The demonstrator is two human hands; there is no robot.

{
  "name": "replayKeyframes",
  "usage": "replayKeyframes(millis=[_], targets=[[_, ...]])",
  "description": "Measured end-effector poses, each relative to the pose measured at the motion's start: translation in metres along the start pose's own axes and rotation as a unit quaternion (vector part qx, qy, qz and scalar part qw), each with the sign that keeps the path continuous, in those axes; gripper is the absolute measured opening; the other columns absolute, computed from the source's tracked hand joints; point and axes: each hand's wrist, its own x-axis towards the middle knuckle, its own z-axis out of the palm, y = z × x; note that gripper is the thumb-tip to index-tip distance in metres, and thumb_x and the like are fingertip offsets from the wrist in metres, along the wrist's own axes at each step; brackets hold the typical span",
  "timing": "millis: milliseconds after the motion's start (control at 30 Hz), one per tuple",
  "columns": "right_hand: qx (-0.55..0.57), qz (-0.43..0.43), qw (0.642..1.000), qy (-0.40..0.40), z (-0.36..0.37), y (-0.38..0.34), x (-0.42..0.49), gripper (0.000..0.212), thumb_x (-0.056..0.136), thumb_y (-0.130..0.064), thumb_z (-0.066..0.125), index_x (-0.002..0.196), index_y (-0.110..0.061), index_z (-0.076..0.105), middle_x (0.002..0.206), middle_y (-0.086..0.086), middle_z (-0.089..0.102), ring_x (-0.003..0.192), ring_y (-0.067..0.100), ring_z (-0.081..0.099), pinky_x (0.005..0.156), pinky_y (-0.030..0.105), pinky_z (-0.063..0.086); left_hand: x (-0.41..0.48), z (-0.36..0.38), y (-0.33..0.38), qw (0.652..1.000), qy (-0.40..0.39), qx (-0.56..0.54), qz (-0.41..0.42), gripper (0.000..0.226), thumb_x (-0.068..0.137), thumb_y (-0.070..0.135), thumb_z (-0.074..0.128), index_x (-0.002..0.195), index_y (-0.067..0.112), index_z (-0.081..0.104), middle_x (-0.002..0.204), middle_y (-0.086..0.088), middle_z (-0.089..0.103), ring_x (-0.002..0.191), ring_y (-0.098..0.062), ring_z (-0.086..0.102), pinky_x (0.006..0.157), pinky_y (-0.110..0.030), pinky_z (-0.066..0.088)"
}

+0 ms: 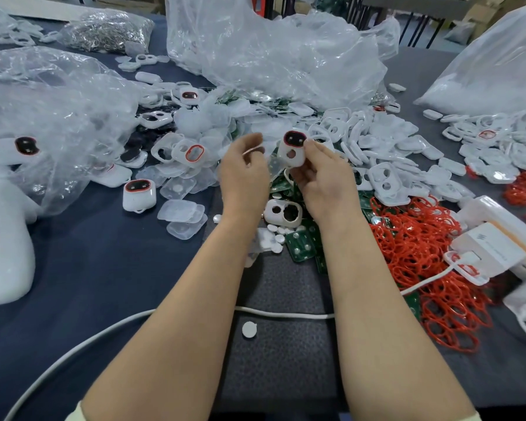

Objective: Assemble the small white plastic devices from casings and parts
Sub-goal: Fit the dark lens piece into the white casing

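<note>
Casing presented for the next part

The white casing (pixel 292 150) is pinched in the fingers of the right hand (pixel 322 183) and raised above the middle of the table (pixel 104 268), its windowed face turned toward the person, presumably for inspection. A thin pale part (pixel 251 151), not identifiable, is pinched in the left hand (pixel 243 177) just beside it.

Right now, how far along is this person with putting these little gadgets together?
Early on, I'd judge. Done: a few finished devices lie at left. In hand: the right hand holds a casing with its dark window fitted; the left hand pinches a thin pale piece. Left: heaps of empty casings, red rings and green boards wait.
</note>
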Motion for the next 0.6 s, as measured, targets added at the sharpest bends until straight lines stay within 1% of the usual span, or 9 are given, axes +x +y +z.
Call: replayKeyframes(millis=[67,133,200,300,400,500,600], targets=[[0.008,0.016,1.000,-0.023,-0.0012,-0.0019,-0.0004,0.017,0.098,-0.009,0.050,0.086,-0.011,0.063,0.076,0.003,0.066,0.066,0.011,0.060,0.060,0.020,0.048,0.0024,-0.0024,-0.0014,0.999,0.016,-0.028,-0.019,0.025,0.094,0.003,0.045,0.094,0.020,0.063,0.097,0.003,0.065,0.095,-0.014,0.062,0.094,-0.037,0.052],[0.028,0.035,0.998,-0.048,-0.0017,-0.0031,-0.0016,0.016,0.097,-0.010,0.051,0.087,-0.010,0.063,0.076,0.003,0.068,0.066,0.011,0.063,0.058,0.020,0.050,0.0025,-0.0030,-0.0010,0.999,0.009,-0.048,-0.019,0.024,0.095,0.007,0.048,0.087,0.025,0.062,0.091,0.005,0.066,0.086,-0.011,0.062,0.087,-0.032,0.054],[0.048,0.052,0.995,-0.066,-0.0014,-0.0043,-0.0033,0.016,0.097,-0.010,0.051,0.087,-0.010,0.063,0.074,0.003,0.069,0.064,0.011,0.064,0.059,0.020,0.051,0.0015,-0.0023,0.0004,0.998,-0.003,-0.057,-0.010,0.020,0.096,0.010,0.050,0.087,0.024,0.062,0.087,0.003,0.067,0.081,-0.010,0.064,0.079,-0.026,0.054],[0.064,0.072,0.992,-0.078,-0.0013,-0.0052,-0.0044,0.013,0.096,-0.012,0.052,0.090,-0.009,0.063,0.074,0.003,0.069,0.064,0.011,0.064,0.062,0.020,0.052,0.0001,-0.0020,0.0032,0.998,-0.013,-0.069,-0.003,0.018,0.095,0.012,0.054,0.086,0.025,0.062,0.082,0.004,0.066,0.077,-0.008,0.063,0.070,-0.021,0.053],[0.047,0.079,0.993,-0.073,-0.0018,-0.0051,-0.0039,0.011,0.096,-0.013,0.054,0.090,-0.010,0.063,0.071,0.001,0.067,0.060,0.009,0.062,0.060,0.019,0.051,-0.0017,-0.0024,0.0061,0.997,-0.024,-0.080,-0.002,0.016,0.095,0.015,0.057,0.083,0.025,0.062,0.078,0.006,0.064,0.071,-0.005,0.060,0.065,-0.017,0.052],[0.038,0.078,0.994,-0.065,-0.0021,-0.0044,-0.0030,0.009,0.095,-0.015,0.055,0.092,-0.010,0.063,0.068,0.000,0.068,0.058,0.008,0.063,0.058,0.019,0.051,-0.0040,-0.0028,0.0078,0.995,-0.055,-0.089,-0.004,0.009,0.094,0.018,0.060,0.086,0.021,0.062,0.081,0.004,0.065,0.074,-0.006,0.061,0.063,-0.015,0.051],[0.024,0.073,0.996,-0.054,-0.0023,-0.0040,-0.0030,0.012,0.095,-0.014,0.055,0.090,-0.011,0.065,0.070,0.000,0.068,0.060,0.009,0.064,0.057,0.019,0.052,-0.0029,-0.0026,0.0057,0.994,-0.071,-0.079,-0.027,0.004,0.092,0.024,0.063,0.091,0.020,0.062,0.088,0.002,0.066,0.084,-0.010,0.061,0.074,-0.024,0.054]])
